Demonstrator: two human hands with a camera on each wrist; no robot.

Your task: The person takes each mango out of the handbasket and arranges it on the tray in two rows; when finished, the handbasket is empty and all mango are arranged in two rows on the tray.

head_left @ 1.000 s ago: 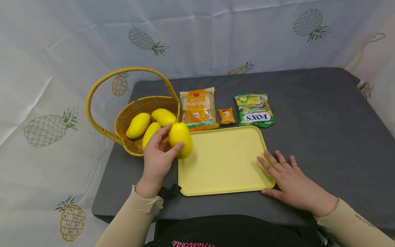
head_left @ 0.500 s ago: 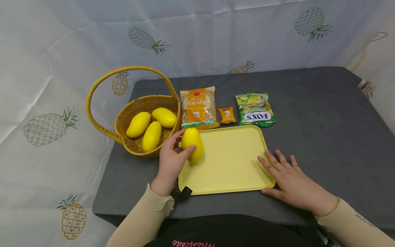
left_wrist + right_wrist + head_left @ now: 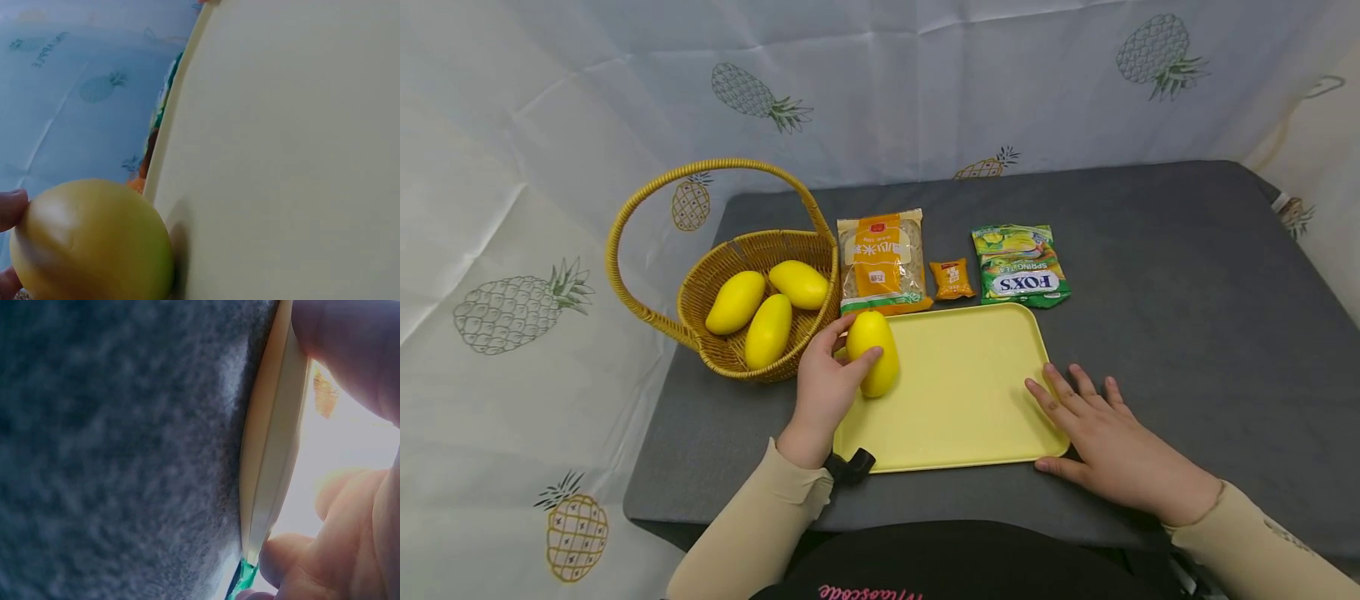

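Note:
My left hand (image 3: 826, 387) grips a yellow mango (image 3: 876, 354) between thumb and fingers over the left part of a pale yellow tray (image 3: 970, 392). In the left wrist view the mango (image 3: 94, 240) is at or very near the tray surface (image 3: 287, 150), its shadow beside it. My right hand (image 3: 1108, 450) lies with fingers spread at the tray's right edge. The right wrist view has those fingers (image 3: 350, 350) against the tray's rim (image 3: 272, 444). Three more mangoes (image 3: 769, 332) lie in a wicker basket (image 3: 775, 243) to the left.
Behind the tray lie an orange-and-clear food bag (image 3: 882, 260), a small orange packet (image 3: 952, 279) and a green FOX'S candy bag (image 3: 1020, 265). The basket's tall handle (image 3: 730, 165) arches up. A pineapple-print curtain (image 3: 880, 100) hangs past the dark grey table (image 3: 1180, 308).
My left hand has carried the mango rightward from beside the basket to over the tray's left part, slowing in the last half second. The right hand has stayed in place.

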